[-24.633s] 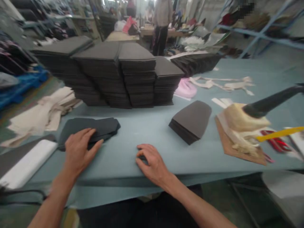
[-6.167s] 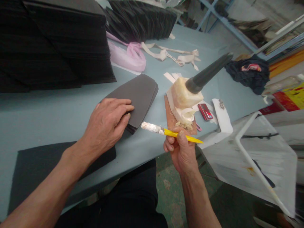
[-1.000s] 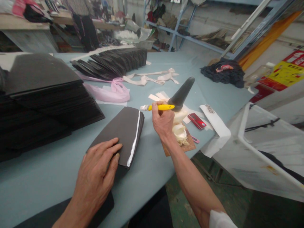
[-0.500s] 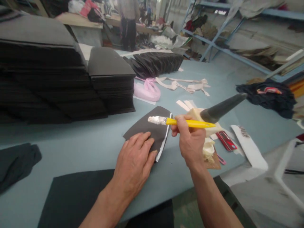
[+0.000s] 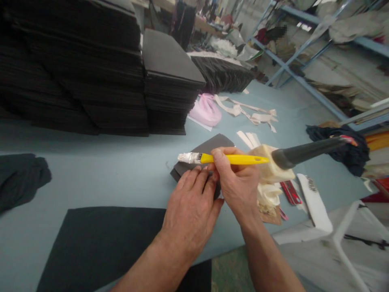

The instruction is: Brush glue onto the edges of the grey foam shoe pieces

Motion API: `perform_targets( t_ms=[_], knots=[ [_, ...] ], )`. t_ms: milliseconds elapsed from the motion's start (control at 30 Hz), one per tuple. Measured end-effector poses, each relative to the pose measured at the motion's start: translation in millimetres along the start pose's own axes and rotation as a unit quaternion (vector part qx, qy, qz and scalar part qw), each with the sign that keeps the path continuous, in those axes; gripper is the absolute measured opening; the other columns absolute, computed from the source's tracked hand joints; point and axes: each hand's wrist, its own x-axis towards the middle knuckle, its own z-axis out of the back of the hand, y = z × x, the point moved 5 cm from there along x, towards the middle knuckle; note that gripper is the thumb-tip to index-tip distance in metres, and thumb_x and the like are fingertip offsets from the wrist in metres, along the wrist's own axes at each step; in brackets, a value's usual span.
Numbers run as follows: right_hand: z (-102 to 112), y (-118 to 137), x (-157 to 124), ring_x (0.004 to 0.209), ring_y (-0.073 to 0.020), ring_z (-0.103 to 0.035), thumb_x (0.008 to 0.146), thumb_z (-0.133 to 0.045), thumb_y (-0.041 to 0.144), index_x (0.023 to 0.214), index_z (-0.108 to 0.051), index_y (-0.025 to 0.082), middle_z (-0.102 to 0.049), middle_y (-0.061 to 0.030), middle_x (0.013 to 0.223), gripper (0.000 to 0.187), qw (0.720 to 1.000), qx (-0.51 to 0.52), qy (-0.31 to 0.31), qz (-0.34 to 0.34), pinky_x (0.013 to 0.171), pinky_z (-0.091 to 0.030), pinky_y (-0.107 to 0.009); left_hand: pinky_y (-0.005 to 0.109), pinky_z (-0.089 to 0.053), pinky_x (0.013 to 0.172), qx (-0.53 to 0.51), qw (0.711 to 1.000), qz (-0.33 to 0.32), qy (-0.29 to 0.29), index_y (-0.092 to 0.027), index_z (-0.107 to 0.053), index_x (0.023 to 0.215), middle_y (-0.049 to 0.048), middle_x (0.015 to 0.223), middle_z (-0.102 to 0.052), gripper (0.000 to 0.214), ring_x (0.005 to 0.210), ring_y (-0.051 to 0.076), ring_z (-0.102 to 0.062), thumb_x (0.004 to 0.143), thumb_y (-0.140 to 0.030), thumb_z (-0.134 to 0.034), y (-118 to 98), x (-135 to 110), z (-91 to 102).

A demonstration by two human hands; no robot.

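My right hand [image 5: 238, 182] grips a yellow-handled paintbrush [image 5: 237, 159] whose bristle end, coated in white, points left. The brush is above a dark grey, curved-edged sheet piece [image 5: 217, 142] on the table. My left hand [image 5: 193, 198] lies flat across the near part of that piece, fingers stretched forward and holding nothing. Both hands are close together, and they cover much of the piece. Just right of my right hand stands a cream block [image 5: 273, 162] with a dark, tapered rod [image 5: 306, 151] slanting up from it.
Tall stacks of black sheets [image 5: 170, 101] rise at the back left. A large black sheet [image 5: 103, 243] lies at the near left, with dark cloth [image 5: 22, 180] beyond it. A pink roll [image 5: 208, 111], pale strips [image 5: 243, 111] and a red box [image 5: 291, 192] are on the blue-green table.
My right hand has moved the brush leftward across the dark piece, closer to my left hand. The white edge of the piece is now mostly hidden. The camera view has shifted and tilted.
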Motion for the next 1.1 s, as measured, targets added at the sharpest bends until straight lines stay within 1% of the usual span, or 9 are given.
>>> perform_targets(
  t_ms=[133, 233, 367, 467, 633, 833, 900, 1000, 1100],
  knots=[
    [0, -5, 3, 0.05, -0.0097, -0.062, 0.09, -0.079, 0.04, 0.086, -0.073, 0.02, -0.07, 0.0037, 0.064, 0.021, 0.999, -0.035, -0.012, -0.008, 0.053, -0.058, -0.022, 0.058, -0.056, 0.119, 0.004, 1.0, 0.005, -0.013, -0.008, -0.063, 0.139, 0.0183, 0.149, -0.068, 0.042, 0.139, 0.036, -0.063, 0.107, -0.035, -0.055, 0, -3, -1.9],
    [-1, -2, 2, 0.049, -0.0097, -0.061, 0.089, -0.079, 0.04, 0.084, -0.074, 0.021, -0.069, 0.0039, 0.062, 0.02, 0.999, -0.048, -0.01, -0.007, 0.052, -0.058, -0.022, 0.057, -0.055, 0.119, 0.008, 1.0, 0.002, -0.021, -0.008, -0.063, 0.139, 0.0187, 0.147, -0.069, 0.042, 0.138, 0.036, -0.064, 0.108, -0.035, -0.055, -1, -3, -1.2],
    [-9, 9, -6, 0.045, -0.0093, -0.058, 0.087, -0.078, 0.039, 0.078, -0.073, 0.022, -0.065, 0.0052, 0.056, 0.02, 0.999, -0.024, 0.043, -0.016, 0.049, -0.056, -0.021, 0.053, -0.06, 0.111, 0.022, 0.999, -0.026, -0.024, -0.007, -0.066, 0.136, 0.0186, 0.134, -0.075, 0.038, 0.124, 0.036, -0.071, 0.106, -0.028, -0.054, -4, -1, 1.2],
    [-13, 14, -10, 0.045, -0.0092, -0.059, 0.086, -0.077, 0.038, 0.075, -0.072, 0.022, -0.064, 0.0053, 0.055, 0.02, 0.997, -0.01, 0.075, -0.02, 0.049, -0.057, -0.021, 0.05, -0.063, 0.104, 0.033, 0.998, -0.037, -0.037, -0.008, -0.067, 0.135, 0.0162, 0.126, -0.078, 0.037, 0.116, 0.034, -0.073, 0.107, -0.024, -0.049, -5, -1, 3.5],
    [-9, 11, -6, 0.046, -0.0088, -0.058, 0.087, -0.077, 0.039, 0.077, -0.072, 0.022, -0.064, 0.0058, 0.055, 0.02, 0.999, -0.014, 0.038, -0.017, 0.051, -0.057, -0.021, 0.052, -0.062, 0.107, 0.032, 0.998, -0.019, -0.045, -0.008, -0.069, 0.13, 0.0166, 0.13, -0.076, 0.041, 0.118, 0.035, -0.072, 0.11, -0.034, -0.045, -4, 0, 5.0],
    [-10, 8, -4, 0.047, -0.0086, -0.059, 0.087, -0.077, 0.037, 0.078, -0.073, 0.022, -0.065, 0.0056, 0.057, 0.019, 0.999, -0.024, 0.036, -0.004, 0.051, -0.057, -0.021, 0.051, -0.063, 0.105, 0.04, 0.996, -0.041, -0.062, -0.008, -0.07, 0.126, 0.0163, 0.122, -0.078, 0.035, 0.114, 0.034, -0.073, 0.107, -0.027, -0.048, -6, 3, 7.7],
    [-8, 9, -3, 0.05, -0.0094, -0.063, 0.087, -0.077, 0.036, 0.078, -0.074, 0.022, -0.068, 0.0047, 0.059, 0.017, 0.999, -0.037, 0.029, 0.011, 0.053, -0.059, -0.021, 0.052, -0.062, 0.109, 0.03, 0.997, -0.031, -0.057, -0.008, -0.069, 0.129, 0.0161, 0.126, -0.078, 0.036, 0.118, 0.034, -0.072, 0.107, -0.03, -0.052, -5, 2, 5.9],
    [0, 8, 1, 0.057, -0.0105, -0.068, 0.089, -0.077, 0.035, 0.082, -0.075, 0.022, -0.072, 0.0031, 0.066, 0.016, 0.997, -0.075, 0.004, 0.033, 0.059, -0.062, -0.022, 0.055, -0.057, 0.117, 0.016, 0.999, -0.004, -0.03, -0.008, -0.065, 0.137, 0.0166, 0.14, -0.073, 0.043, 0.132, 0.035, -0.068, 0.106, -0.036, -0.056, -2, -1, 0.9],
    [8, 4, 4, 0.058, -0.0098, -0.068, 0.091, -0.077, 0.035, 0.086, -0.075, 0.021, -0.073, 0.0032, 0.069, 0.015, 0.994, -0.095, -0.023, 0.041, 0.058, -0.06, -0.021, 0.056, -0.055, 0.12, 0.019, 1.0, 0.01, -0.003, -0.009, -0.063, 0.141, 0.0169, 0.15, -0.068, 0.046, 0.141, 0.036, -0.063, 0.106, -0.038, -0.057, 0, -4, -3.0]
  ],
)
